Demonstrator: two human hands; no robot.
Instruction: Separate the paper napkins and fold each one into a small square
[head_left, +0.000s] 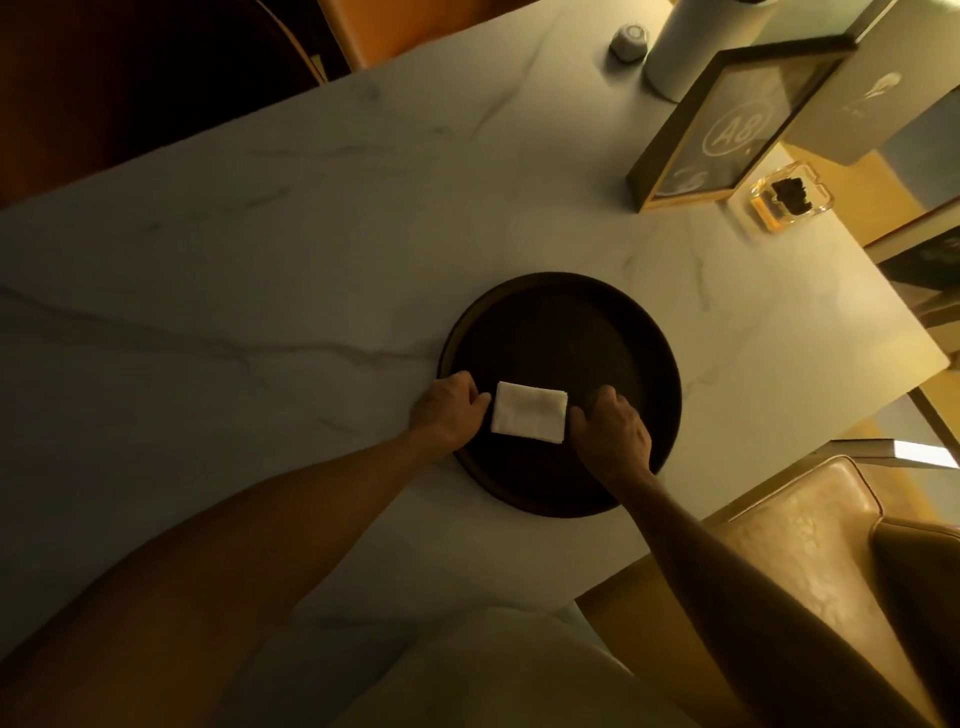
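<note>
Head view, nearest first: two bare forearms reach forward over the marble table (260, 249) to a round dark tray (613, 312) that sits near the table's right edge. On the near-left part of that tray lies the napkin stack (529, 420), a white oblong pad with layered edges showing along its right side. How many sheets it holds cannot be told.

Left hand (449, 413) rests over the tray's left rim, its fingers loosely curled and its fingertips touching the stack's left edge. It seems to steady or nip that edge; whether it truly pinches the paper is hidden by the knuckles. Right hand (613, 431) is curled just beside the stack's right edge, fingers bent under — any contact with the paper is not visible.

Judging by its look, the paper is very light, soft and limp, and easily torn or creased. It should slide readily on the smooth tray, so one hand ought to hold the pad down while the other works. The best place to take hold is likely a corner on the right, where the layers show — peel only the top sheet there with a fingertip pinch.

Farther off stand a framed sign (727, 124) marked A8, a small glass ashtray (787, 200) beside it, and a white cylinder (691, 47) at the far edge.
</note>
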